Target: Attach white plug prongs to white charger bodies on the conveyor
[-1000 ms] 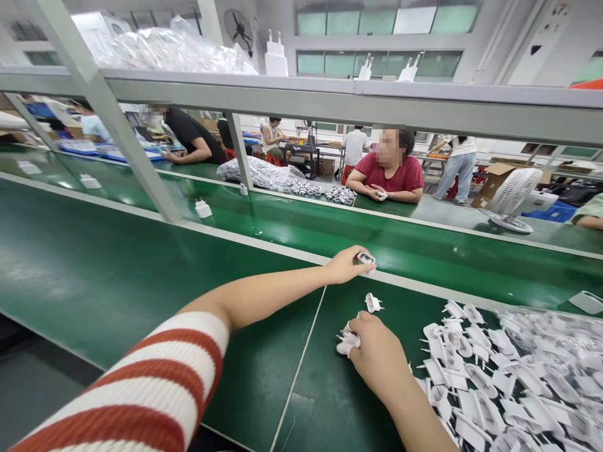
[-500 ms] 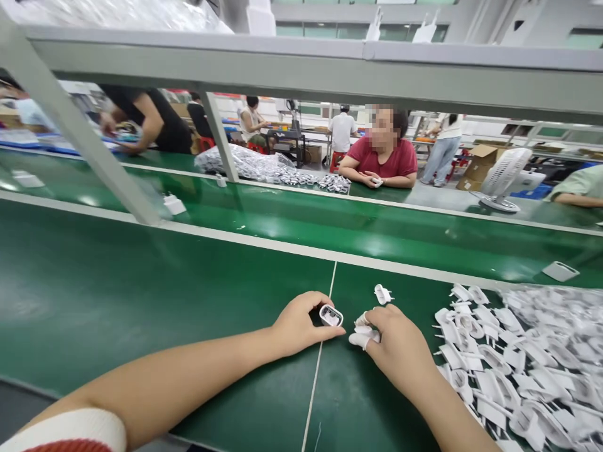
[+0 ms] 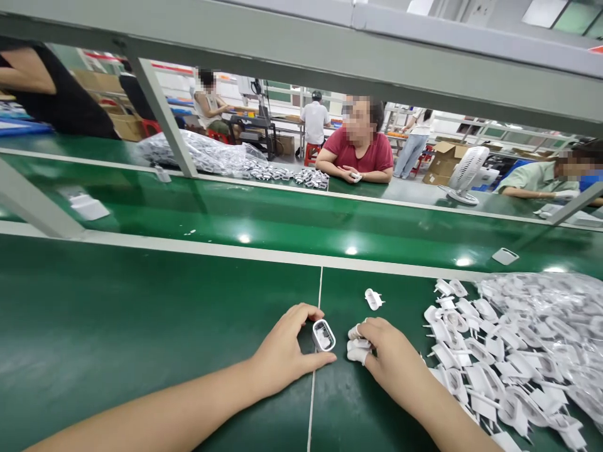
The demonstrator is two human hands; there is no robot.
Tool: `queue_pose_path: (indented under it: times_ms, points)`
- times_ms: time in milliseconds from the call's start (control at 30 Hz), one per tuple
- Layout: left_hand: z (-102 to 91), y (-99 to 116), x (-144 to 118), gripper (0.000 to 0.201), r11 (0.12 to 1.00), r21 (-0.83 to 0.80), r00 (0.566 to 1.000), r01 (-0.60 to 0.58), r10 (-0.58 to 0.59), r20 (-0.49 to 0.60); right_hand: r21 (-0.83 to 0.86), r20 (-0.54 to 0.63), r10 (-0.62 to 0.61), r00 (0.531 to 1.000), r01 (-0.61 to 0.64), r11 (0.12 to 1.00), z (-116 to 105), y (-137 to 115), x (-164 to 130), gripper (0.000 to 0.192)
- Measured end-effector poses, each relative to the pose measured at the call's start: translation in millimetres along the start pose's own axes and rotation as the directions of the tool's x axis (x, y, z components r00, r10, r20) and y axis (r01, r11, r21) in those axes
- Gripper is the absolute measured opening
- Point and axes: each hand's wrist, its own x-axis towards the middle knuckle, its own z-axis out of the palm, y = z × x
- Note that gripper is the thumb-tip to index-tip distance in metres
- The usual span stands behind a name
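A white plug charger housing (image 3: 324, 336) sits between the thumb and fingers of my left hand (image 3: 287, 348), its open end facing me and showing parts inside. Just right of it, my right hand (image 3: 389, 358) has its fingertips drawn together, with white finger cots on them. Whether a small white piece lies between those fingertips, I cannot make out. Beyond the right hand, a white plug cover with pins (image 3: 374, 299) lies alone on the green table (image 3: 188, 301). To the right spreads a heap of white plug covers (image 3: 490, 358).
A clear plastic bag (image 3: 556, 307) of white parts lies behind the heap. Single white chargers (image 3: 89, 206) rest on the green belt (image 3: 282, 216) beyond the pale rail. Metal shelf posts (image 3: 164, 119) stand ahead. Across the belt sit a person in red (image 3: 358, 154) and a fan (image 3: 468, 172).
The view has shifted, bringing more of the right side into sight. My left hand and the housing have come slightly nearer and turned a little; my right hand stays close beside it.
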Motion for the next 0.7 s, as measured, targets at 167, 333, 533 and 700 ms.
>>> queue_pose_path:
  times_ms: [167, 333, 533, 700]
  points:
    - [-0.5, 1.6, 4.8, 0.039, 0.997, -0.025, 0.997, -0.075, 0.076, 0.014, 0.043, -0.014, 0.027, 1.0, -0.026, 0.999, -2.0, -0.4, 1.4, 0.024]
    - [-0.5, 0.7, 8.8, 0.061, 0.975, -0.02, 0.975, -0.222, 0.223, 0.025, 0.061, 0.005, 0.008, 1.0, -0.008, 0.998, -6.8, 3.1, 6.6, 0.013]
    - [-4.2, -3.5, 17.4, 0.084, 0.973, -0.023, 0.974, -0.228, 0.227, -0.023, 0.102, 0.007, -0.091, 0.996, 0.09, 0.991, -1.9, 32.3, 18.0, 0.023]
    - [-1.3, -8.9, 21.3, 0.05, 0.971, -0.005, 0.971, -0.239, 0.239, -0.006, 0.003, -0.046, -0.131, 0.99, 0.131, 0.991, 2.3, 48.2, 19.8, 0.028]
